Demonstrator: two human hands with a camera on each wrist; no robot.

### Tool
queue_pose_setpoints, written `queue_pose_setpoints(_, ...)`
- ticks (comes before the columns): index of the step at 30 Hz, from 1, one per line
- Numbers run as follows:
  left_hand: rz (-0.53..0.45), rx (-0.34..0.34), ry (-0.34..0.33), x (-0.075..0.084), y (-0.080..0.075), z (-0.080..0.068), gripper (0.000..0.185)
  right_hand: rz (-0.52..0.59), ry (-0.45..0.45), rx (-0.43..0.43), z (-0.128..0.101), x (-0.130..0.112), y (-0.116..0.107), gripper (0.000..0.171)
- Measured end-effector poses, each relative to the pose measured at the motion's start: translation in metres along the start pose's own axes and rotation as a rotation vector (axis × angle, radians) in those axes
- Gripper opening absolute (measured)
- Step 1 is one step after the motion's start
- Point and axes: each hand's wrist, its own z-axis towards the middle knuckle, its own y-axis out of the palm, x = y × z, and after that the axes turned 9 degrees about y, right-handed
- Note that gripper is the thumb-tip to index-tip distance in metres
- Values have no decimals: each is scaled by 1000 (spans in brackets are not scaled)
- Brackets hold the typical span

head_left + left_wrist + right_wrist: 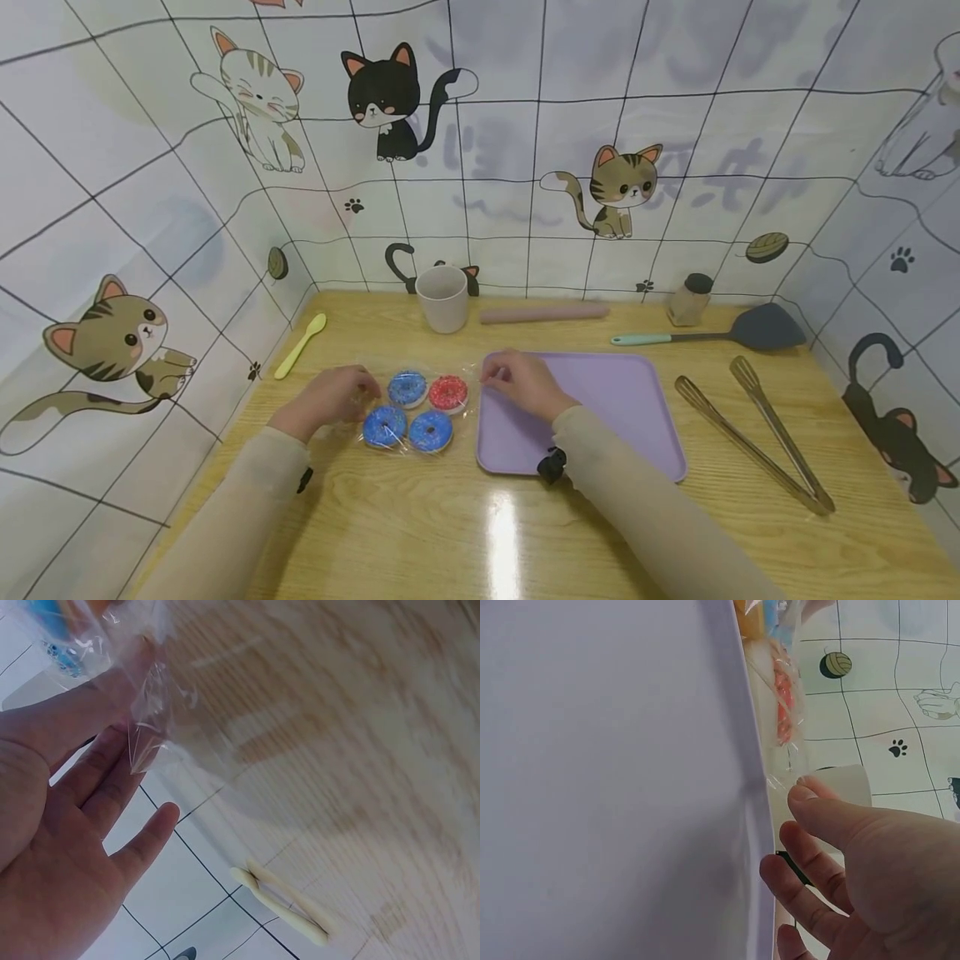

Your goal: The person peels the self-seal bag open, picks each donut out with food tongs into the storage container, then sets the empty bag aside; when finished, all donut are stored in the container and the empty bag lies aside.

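A clear plastic bag [402,450] with three blue toy donuts [431,431] and one red toy donut [448,392] lies on the wooden table. At its left edge my left hand [333,402] pinches the film between thumb and index finger; the film [154,720] bunches there in the left wrist view, the other fingers extended. My right hand [525,385] is over the left rim of a lilac tray [630,417]. Its thumb and index finger pinch the bag's right corner, while the remaining fingers [799,889] curve loosely beside the tray rim.
Behind the bag stands a beige cup [442,300], with a rolling pin [543,313] to its right. A yellow spoon [301,346] lies at left. On the right are a dark-lidded jar [690,302], a spatula [765,327] and metal tongs [772,450]. Cat-print walls [502,142] border the table.
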Motion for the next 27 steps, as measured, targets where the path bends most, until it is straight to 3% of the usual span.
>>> queue_pose_setpoints(14,-15,-14,-18,0,-1,2,33,-51,55,31,-5,2,-6,4)
queue_pose_setpoints(27,-18,-3,24,3,-2,3,32,-79,136,29,-10,12,-11,4)
